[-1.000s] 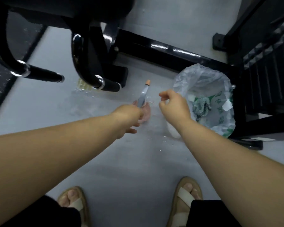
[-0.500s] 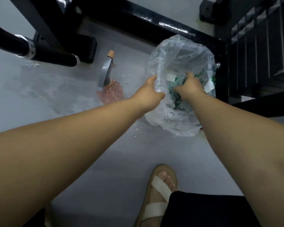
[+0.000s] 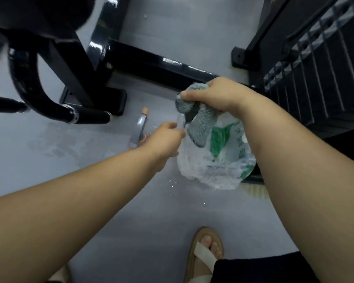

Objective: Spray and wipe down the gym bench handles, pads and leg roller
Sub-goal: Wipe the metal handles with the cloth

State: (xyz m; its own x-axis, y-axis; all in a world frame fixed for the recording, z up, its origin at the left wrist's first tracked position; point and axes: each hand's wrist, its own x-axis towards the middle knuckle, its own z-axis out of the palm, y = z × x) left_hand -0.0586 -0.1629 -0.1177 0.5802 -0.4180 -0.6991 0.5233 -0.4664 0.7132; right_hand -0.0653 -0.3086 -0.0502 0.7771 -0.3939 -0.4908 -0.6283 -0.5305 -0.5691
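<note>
My right hand (image 3: pixel 219 94) grips a grey-green textured cloth (image 3: pixel 200 123), lifted partly out of a clear plastic bag (image 3: pixel 213 164) with green print. My left hand (image 3: pixel 166 137) pinches the bag's rim at its left side. A pink spray bottle (image 3: pixel 140 127) with a grey trigger and tan nozzle stands on the floor just left of my left hand, partly hidden by it. The bench's curved black handle (image 3: pixel 86 116) with a chrome ring reaches out at left, and a dark pad (image 3: pixel 39 15) is at top left.
The bench's black steel frame (image 3: pixel 161 67) runs across the floor behind the bag. A black ribbed machine (image 3: pixel 323 64) stands at right. The grey floor is wet around the bottle. My sandalled foot (image 3: pixel 205 252) is at the bottom.
My right hand went into the bag, closed on the cloth and pulled it up. My left hand let go of the spray bottle and took hold of the bag's rim.
</note>
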